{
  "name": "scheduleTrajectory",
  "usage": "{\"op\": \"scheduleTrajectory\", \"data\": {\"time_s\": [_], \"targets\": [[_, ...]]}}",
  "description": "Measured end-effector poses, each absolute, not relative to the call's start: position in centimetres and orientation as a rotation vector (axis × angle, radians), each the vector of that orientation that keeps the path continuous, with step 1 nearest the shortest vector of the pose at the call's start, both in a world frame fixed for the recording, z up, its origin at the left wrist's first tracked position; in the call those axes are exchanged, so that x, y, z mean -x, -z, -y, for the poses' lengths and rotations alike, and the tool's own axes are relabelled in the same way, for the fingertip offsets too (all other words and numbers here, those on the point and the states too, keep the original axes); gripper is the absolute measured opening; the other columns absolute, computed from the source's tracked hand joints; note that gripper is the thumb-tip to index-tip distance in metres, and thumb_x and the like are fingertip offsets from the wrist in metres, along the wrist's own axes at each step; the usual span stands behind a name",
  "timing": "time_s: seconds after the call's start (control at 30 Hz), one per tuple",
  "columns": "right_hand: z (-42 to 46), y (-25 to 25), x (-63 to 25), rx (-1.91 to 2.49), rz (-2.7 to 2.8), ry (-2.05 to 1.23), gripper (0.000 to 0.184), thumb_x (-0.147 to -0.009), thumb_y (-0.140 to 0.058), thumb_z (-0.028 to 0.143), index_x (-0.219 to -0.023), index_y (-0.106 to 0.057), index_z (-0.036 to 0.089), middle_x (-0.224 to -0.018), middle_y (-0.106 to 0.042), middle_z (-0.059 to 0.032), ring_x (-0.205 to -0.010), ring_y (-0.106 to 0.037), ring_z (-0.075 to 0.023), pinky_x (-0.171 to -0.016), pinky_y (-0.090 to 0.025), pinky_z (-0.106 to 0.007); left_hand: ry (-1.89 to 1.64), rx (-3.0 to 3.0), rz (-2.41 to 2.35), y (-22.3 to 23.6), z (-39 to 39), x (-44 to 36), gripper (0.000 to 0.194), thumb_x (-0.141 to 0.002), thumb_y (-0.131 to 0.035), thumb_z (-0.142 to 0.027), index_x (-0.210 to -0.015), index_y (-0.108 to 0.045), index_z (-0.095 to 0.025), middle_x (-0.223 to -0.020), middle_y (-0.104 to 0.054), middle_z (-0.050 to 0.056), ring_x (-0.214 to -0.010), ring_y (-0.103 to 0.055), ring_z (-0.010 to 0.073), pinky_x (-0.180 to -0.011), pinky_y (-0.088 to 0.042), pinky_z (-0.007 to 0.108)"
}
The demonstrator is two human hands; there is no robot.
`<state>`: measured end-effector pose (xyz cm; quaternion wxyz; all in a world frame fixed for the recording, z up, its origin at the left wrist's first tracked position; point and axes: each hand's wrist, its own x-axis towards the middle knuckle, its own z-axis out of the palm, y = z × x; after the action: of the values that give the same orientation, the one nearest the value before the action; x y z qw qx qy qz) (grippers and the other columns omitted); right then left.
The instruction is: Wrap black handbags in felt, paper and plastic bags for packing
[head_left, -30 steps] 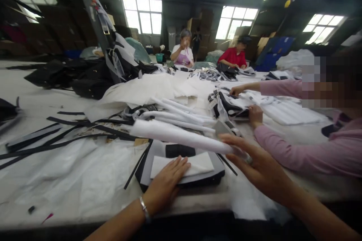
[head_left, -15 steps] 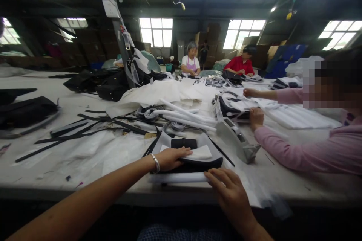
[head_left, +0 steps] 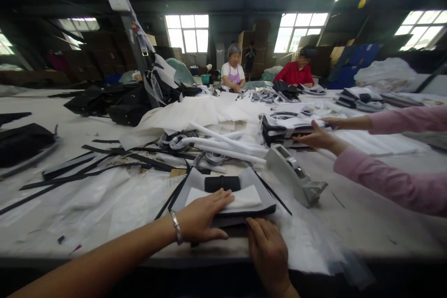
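A flat black bag with grey lining (head_left: 269, 191) lies at the table's near edge, a folded white sheet (head_left: 246, 197) and a black rolled piece (head_left: 222, 183) on top of it. My left hand (head_left: 206, 216), with a silver bracelet at the wrist, rests flat on the white sheet, fingers stretched out and thumb apart. At the bag's near edge, my right hand (head_left: 268, 247) has its fingers curled together over the border. Its thumb is hidden. A grey tape dispenser (head_left: 295, 174) stands to the right of the bag.
White tubes (head_left: 226, 146) and coiled grey strips lie behind the bag. Black straps (head_left: 73, 173) and clear plastic bags (head_left: 139, 200) spread leftward. At right, a co-worker's hands (head_left: 319, 135) hold stacked black and grey bags (head_left: 275, 130). A metal post (head_left: 134, 32) rises behind. Two people sit at the far side.
The white tube at the bag's near edge is out of sight; a grey flap shows there. My right hand has moved slightly left and down. The co-worker at right has leaned out of view.
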<state>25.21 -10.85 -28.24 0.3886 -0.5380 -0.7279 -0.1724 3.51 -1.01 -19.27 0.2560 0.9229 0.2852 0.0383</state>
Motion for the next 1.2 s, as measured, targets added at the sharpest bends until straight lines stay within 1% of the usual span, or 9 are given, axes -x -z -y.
{"op": "scheduleTrajectory", "data": {"time_s": [0.13, 0.23, 0.5, 0.6, 0.73, 0.83, 0.93, 1.1, 1.2], "targets": [[11.6, 28.7, -25.3, 1.361, 1.863, 0.403, 0.027, -0.095, -0.048, 0.006, -0.115, -0.063, 0.015, -0.094, -0.071, -0.0089, -0.086, -0.066, -0.0224, -0.078, -0.054, -0.036, -0.198, -2.555, -0.86, 21.1, 2.2, -3.6, 0.084, -0.079, -0.057, -0.005, -0.154, -0.025, -0.026, -0.163, -0.024, 0.005, -0.151, -0.017, 0.0213, -0.121, -0.025, 0.046], [11.9, 28.4, -25.8, 1.3, 1.874, 0.342, 0.032, -0.094, -0.051, 0.007, -0.122, -0.063, 0.018, -0.1, -0.072, -0.0082, -0.092, -0.067, -0.0231, -0.082, -0.057, -0.037, -0.199, -2.573, -0.849, 21.3, 2.2, -3.5, 0.086, -0.079, -0.054, -0.005, -0.155, -0.022, -0.027, -0.164, -0.022, 0.003, -0.151, -0.016, 0.0195, -0.122, -0.025, 0.045], [11.1, 29.3, -23.8, 1.289, 1.752, 0.313, 0.026, -0.093, -0.051, 0.007, -0.109, -0.07, 0.015, -0.091, -0.072, -0.0114, -0.083, -0.07, -0.0234, -0.071, -0.063, -0.036, -0.184, -2.587, -0.853, 20.7, 2.0, -3.4, 0.089, -0.079, -0.064, -0.011, -0.155, -0.02, -0.027, -0.164, -0.023, 0.005, -0.151, -0.018, 0.0229, -0.121, -0.027, 0.047], [11.7, 28.5, -23.3, 1.262, 1.781, 0.302, 0.027, -0.094, -0.05, 0.008, -0.112, -0.069, 0.014, -0.094, -0.074, -0.0111, -0.086, -0.072, -0.0232, -0.074, -0.063, -0.035, -0.218, -2.655, -0.875, 21.7, 2.3, -3.6, 0.087, -0.08, -0.055, -0.001, -0.155, -0.02, -0.027, -0.163, -0.025, 0.005, -0.151, -0.019, 0.0216, -0.121, -0.028, 0.047], [11.9, 24.9, -25.9, 1.087, 1.971, 0.359, 0.04, -0.094, -0.051, 0.006, -0.13, -0.061, 0.019, -0.109, -0.076, -0.0056, -0.107, -0.069, -0.0204, -0.104, -0.052, -0.041, -0.262, -2.769, -0.875, 22.6, 2.7, -3.8, 0.078, -0.085, -0.045, 0.005, -0.154, -0.024, -0.024, -0.162, -0.028, 0.006, -0.15, -0.02, 0.0226, -0.121, -0.03, 0.047], [10.7, 23.1, -29.3, 1.19, 2.137, 0.471, 0.05, -0.095, -0.056, 0.015, -0.144, -0.048, 0.02, -0.134, -0.065, -0.008, -0.129, -0.056, -0.0267, -0.115, -0.039, -0.052, -0.258, -2.828, -0.904, 22.6, 2.9, -4.0, 0.074, -0.088, -0.044, 0.004, -0.153, -0.028, -0.026, -0.161, -0.031, 0.008, -0.148, -0.025, 0.0259, -0.119, -0.033, 0.048], [9.6, 23.9, -31.9, 1.245, 2.307, 0.464, 0.053, -0.098, -0.044, 0.01, -0.15, -0.04, 0.02, -0.145, -0.054, -0.0078, -0.134, -0.051, -0.0266, -0.11, -0.047, -0.049, -0.257, -2.866, -0.916, 22.5, 3.0, -4.0, 0.074, -0.088, -0.046, 0.003, -0.152, -0.031, -0.031, -0.16, -0.032, 0.007, -0.147, -0.029, 0.0278, -0.117, -0.036, 0.05], [9.4, 26.6, -32.5, 1.267, 2.22, 0.448, 0.055, -0.099, -0.04, 0.005, -0.15, -0.039, 0.026, -0.137, -0.062, -0.0041, -0.125, -0.06, -0.0228, -0.105, -0.052, -0.045, -0.279, -2.929, -0.967, 23.2, 3.4, -4.2, 0.08, -0.083, -0.043, 0.008, -0.151, -0.032, -0.033, -0.162, -0.028, 0.005, -0.148, -0.027, 0.0278, -0.115, -0.038, 0.049], [9.6, 26.8, -32.0, 1.251, 2.183, 0.457, 0.055, -0.1, -0.039, 0.005, -0.15, -0.039, 0.027, -0.135, -0.064, -0.0038, -0.122, -0.062, -0.0222, -0.104, -0.054, -0.044, -0.233, -3.001, -0.958, 22.9, 3.8, -5.0, 0.078, -0.081, -0.04, 0.008, -0.15, -0.034, -0.028, -0.163, -0.026, 0.005, -0.149, -0.022, 0.0291, -0.115, -0.036, 0.053]]}}
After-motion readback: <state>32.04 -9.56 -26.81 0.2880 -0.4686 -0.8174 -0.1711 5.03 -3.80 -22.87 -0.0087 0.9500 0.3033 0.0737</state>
